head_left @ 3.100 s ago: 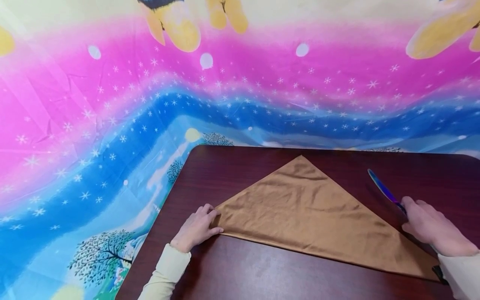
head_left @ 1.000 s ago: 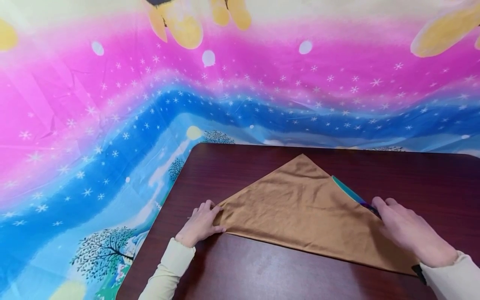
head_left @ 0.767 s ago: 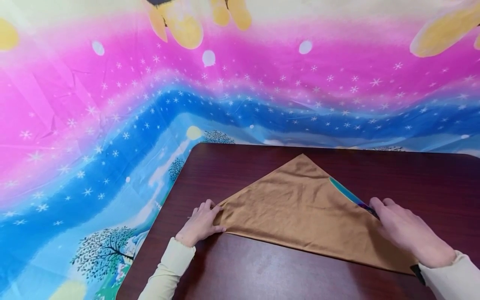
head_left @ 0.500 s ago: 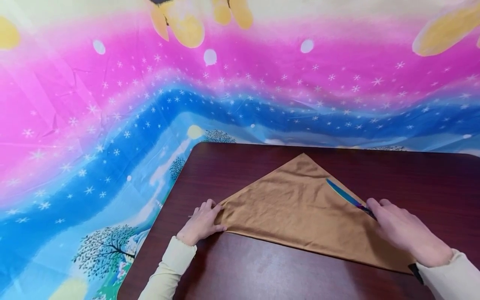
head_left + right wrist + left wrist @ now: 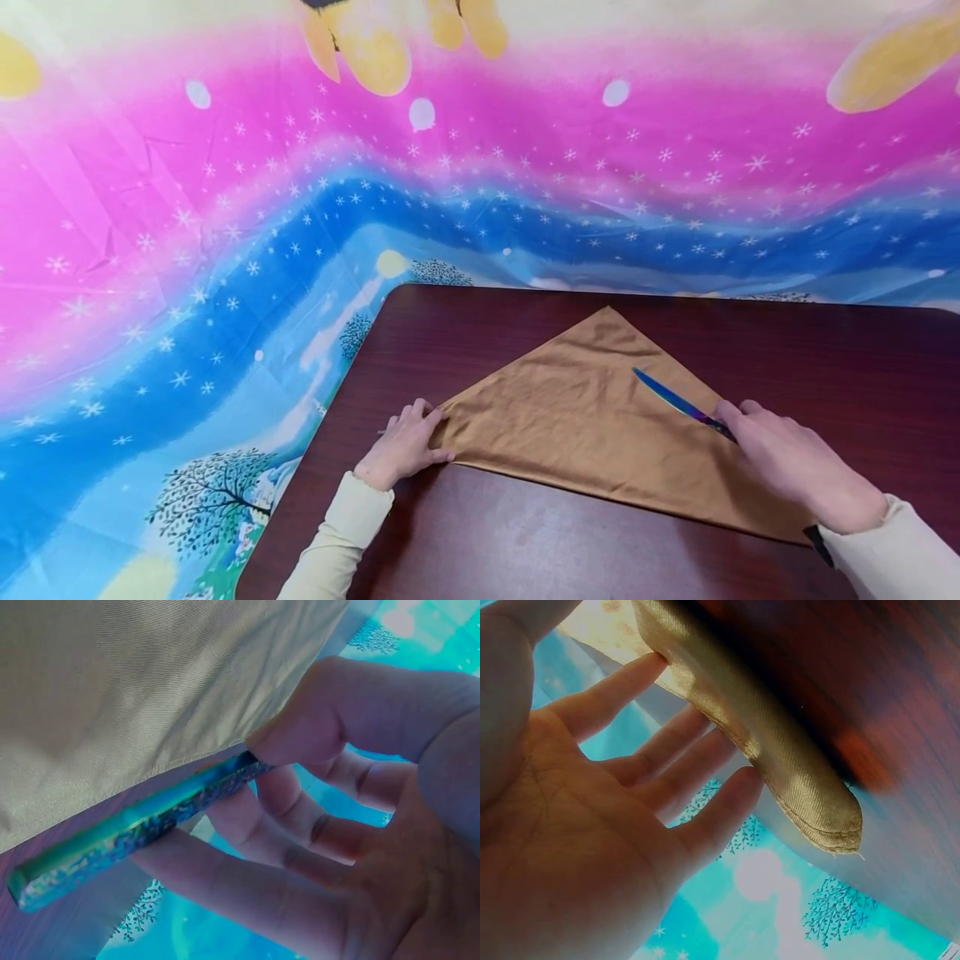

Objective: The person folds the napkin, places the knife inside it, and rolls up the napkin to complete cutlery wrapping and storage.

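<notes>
A golden-brown satin cloth (image 5: 585, 417) lies folded into a triangle, its peak toward the table's far edge. At its left corner rests my left hand (image 5: 402, 446). In the left wrist view, outstretched fingertips touch the cloth's rolled, stitched corner (image 5: 802, 780). My right hand (image 5: 802, 462) holds a knife with a blue-purple iridescent blade (image 5: 671, 396), which points to the far left over the right part of the cloth. The right wrist view shows thumb and fingers pinching the knife's patterned handle (image 5: 142, 825); the blade is out of that view.
The dark reddish-brown wooden table (image 5: 525, 533) has rounded corners. Behind and to the left hangs a bright printed backdrop (image 5: 480, 167) in pink and blue with snowflakes and trees, close to the table's far edge.
The right hand has carried the knife leftward, from the bare table right of the cloth to over the cloth's right slope. The left hand stays at the left corner.
</notes>
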Demonstrator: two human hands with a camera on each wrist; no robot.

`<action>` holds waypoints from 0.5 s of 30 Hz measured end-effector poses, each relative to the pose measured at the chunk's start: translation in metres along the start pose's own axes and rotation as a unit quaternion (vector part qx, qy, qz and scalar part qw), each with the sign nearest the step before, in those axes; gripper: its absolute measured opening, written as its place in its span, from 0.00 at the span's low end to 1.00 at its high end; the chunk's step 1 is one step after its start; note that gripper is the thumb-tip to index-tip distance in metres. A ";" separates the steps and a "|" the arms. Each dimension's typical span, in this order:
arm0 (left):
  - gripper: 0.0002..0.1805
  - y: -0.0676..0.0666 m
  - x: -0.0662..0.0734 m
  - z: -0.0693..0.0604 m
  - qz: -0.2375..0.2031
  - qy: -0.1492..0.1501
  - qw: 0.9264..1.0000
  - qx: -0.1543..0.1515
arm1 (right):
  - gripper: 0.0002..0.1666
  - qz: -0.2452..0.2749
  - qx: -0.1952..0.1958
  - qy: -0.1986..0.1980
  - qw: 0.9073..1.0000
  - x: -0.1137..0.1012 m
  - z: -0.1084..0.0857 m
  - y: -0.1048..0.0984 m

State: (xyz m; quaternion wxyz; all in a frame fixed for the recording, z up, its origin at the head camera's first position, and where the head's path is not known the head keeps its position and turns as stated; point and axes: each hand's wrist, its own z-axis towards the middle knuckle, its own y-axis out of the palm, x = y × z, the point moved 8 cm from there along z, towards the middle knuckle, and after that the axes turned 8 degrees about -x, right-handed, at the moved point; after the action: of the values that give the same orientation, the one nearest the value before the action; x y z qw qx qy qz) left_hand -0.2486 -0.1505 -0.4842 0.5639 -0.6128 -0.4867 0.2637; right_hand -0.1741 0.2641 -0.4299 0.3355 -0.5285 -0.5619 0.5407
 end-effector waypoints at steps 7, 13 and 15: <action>0.33 0.000 0.001 0.000 0.001 -0.001 1.000 -0.003 | 0.10 -0.001 0.001 -0.007 1.000 -0.004 0.001 0.003; 0.33 0.000 0.001 0.000 -0.003 -0.005 1.000 -0.009 | 0.11 -0.007 0.009 -0.016 1.000 -0.009 0.003 0.004; 0.33 0.000 0.001 0.000 -0.005 -0.008 1.000 -0.011 | 0.11 -0.009 0.006 -0.019 1.000 -0.011 0.005 0.006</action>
State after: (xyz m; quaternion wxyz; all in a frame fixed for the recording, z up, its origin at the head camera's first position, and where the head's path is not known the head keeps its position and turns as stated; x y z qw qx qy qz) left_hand -0.2479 -0.1497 -0.4839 0.5545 -0.6144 -0.4975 0.2601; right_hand -0.1750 0.2518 -0.4340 0.3328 -0.5114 -0.5693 0.5510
